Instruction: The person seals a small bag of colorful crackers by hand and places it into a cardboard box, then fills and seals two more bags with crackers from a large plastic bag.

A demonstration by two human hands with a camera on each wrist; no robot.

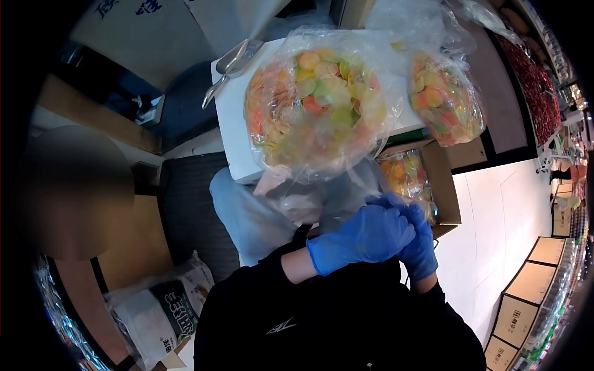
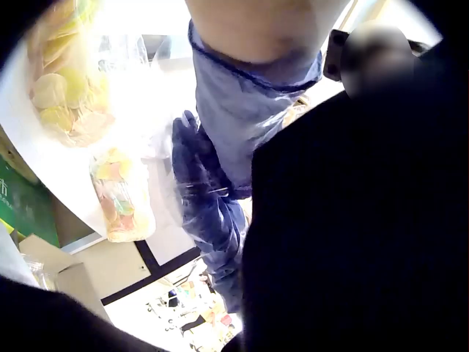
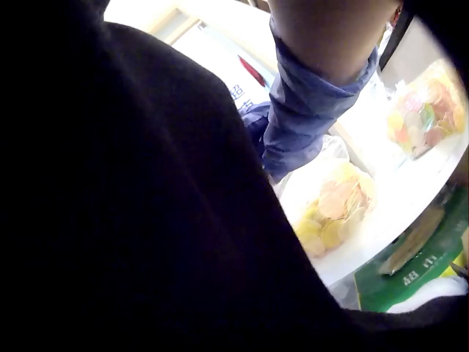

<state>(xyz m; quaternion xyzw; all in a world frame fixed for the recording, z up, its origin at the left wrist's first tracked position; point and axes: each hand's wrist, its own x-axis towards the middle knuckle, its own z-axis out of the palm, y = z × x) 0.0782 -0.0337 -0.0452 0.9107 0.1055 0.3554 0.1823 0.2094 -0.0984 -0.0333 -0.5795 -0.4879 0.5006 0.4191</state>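
Note:
Both hands wear blue gloves and meet close together over the lap. My left hand (image 1: 368, 238) has its fingers curled in at the edge of a clear plastic bag (image 1: 356, 188). Against it is my right hand (image 1: 421, 250), its fingers also bent around the gathered plastic; the gloves hide most of the gripped part. Beyond them, on a white table (image 1: 238, 145), lies a large clear bag of round, thin, colourful chips (image 1: 328, 99). In the left wrist view, the left glove (image 2: 238, 117) overlaps the other glove (image 2: 209, 213). A dark sleeve covers much of the right wrist view.
A metal scoop (image 1: 232, 65) lies at the table's left corner. To the right sits a smaller filled bag (image 1: 442, 102). Below it, an open cardboard box (image 1: 448, 191) holds packed bags of chips. A white printed sack (image 1: 154, 315) stands on the floor at lower left.

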